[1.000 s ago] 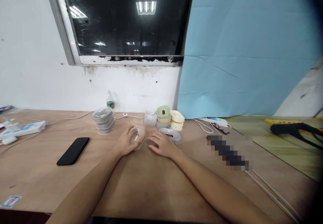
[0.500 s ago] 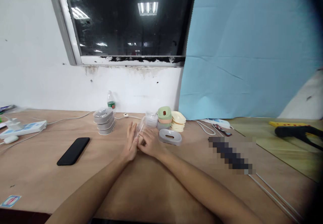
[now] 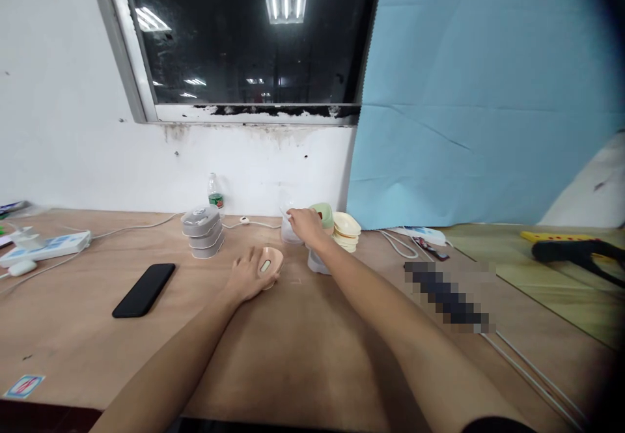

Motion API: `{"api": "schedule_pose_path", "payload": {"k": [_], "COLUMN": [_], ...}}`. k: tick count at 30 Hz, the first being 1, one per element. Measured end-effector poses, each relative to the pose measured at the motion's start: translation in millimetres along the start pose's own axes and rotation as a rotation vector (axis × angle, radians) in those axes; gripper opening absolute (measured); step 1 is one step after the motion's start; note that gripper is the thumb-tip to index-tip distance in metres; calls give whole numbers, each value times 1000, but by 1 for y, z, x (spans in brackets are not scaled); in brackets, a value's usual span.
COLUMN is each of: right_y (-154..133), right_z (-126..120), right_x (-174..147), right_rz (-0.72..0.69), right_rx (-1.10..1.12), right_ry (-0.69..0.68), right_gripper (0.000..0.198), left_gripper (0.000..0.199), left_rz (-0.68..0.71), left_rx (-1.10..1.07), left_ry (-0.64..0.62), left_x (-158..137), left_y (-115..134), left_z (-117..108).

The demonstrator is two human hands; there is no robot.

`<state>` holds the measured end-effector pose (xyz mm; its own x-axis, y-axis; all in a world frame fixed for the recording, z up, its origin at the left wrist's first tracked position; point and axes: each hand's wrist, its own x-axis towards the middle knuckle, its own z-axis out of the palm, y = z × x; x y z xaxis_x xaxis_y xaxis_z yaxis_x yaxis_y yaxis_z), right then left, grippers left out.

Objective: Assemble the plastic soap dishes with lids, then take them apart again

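Note:
My left hand (image 3: 245,278) is closed around the left side of a peach oval box-like piece (image 3: 273,265) with a pale slot in its top, low over the table. Farther back, my right hand (image 3: 307,224) pinches the edge of a clear plastic piece (image 3: 291,230) at the stack of clear pieces. Just behind that hand, partly hidden by it, is a green oval piece (image 3: 323,211) with a brown slot. A grey oval piece (image 3: 318,265) lies under my right wrist, mostly covered. Cream pieces (image 3: 346,226) are stacked to the right.
Stacked grey oval boxes (image 3: 202,231) stand at the left, with a plastic bottle (image 3: 213,191) behind. A black phone (image 3: 144,291) lies nearer. White power strips (image 3: 63,247) and cables are on the left and right. A blurred dark object (image 3: 446,296) lies right.
My hands have parted from the clear piece held between them. The left now has the peach piece lying flatter; the right has moved back and right to the clear stack.

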<state>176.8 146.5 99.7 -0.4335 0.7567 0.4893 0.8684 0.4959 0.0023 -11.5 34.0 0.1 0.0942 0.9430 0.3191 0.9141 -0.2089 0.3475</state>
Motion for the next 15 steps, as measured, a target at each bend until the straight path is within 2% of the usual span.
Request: {"api": "schedule_pose_path", "payload": {"k": [2,4,8,12,15], "right_y": [5,7,4,-6,-17], "right_z": [5,9,9,16,30], "right_x": [1,-1,-14,-53,-93], "right_rz": [28,44,16,-107,-142], "right_rx": [-44,-44,87,325,450], "right_ry": [-33,-8,155,272,285], "right_gripper": [28,29,32,34,51], "left_gripper": [77,75,69,54,50], "left_rz": [28,51,60,38,89], "left_rx": [-12,-22,-97,-260,-353], "left_ry": [-19,-23,14,113,138], "left_x": [-2,-3,-2,-2,-3], "left_y": [3,5,7,6,6], "left_z": [-3,-5,-5,-5,-9]}}
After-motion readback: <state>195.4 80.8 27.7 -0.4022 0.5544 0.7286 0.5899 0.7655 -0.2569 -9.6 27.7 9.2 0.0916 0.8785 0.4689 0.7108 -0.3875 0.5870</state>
